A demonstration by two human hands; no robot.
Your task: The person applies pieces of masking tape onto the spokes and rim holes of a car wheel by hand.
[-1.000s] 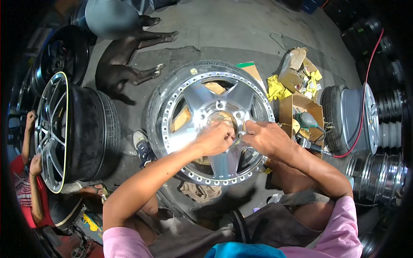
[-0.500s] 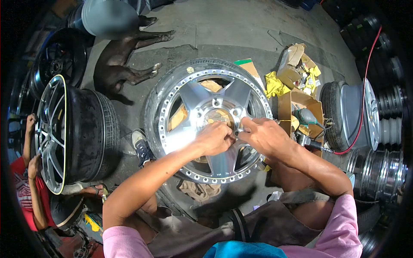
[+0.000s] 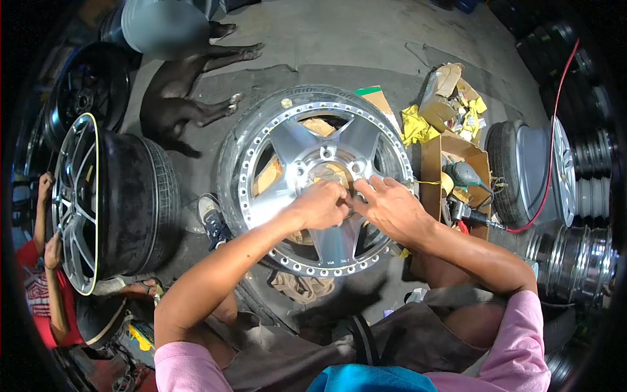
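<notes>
Curling over the hub of the star-spoked wheel (image 3: 336, 243), left hand (image 3: 320, 205) and right hand (image 3: 392, 210), fingers bent, nearly meeting, grip unclear; drilled rim all round, floor (image 3: 353, 49) open on the far side.

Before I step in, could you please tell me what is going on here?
The person's left hand and right hand are close together over the middle of a silver wheel, which lies face up with its tyre on. Whether the fingers pinch anything is hidden. To the left, a co-worker has hands at the rim of an upright wheel.
</notes>
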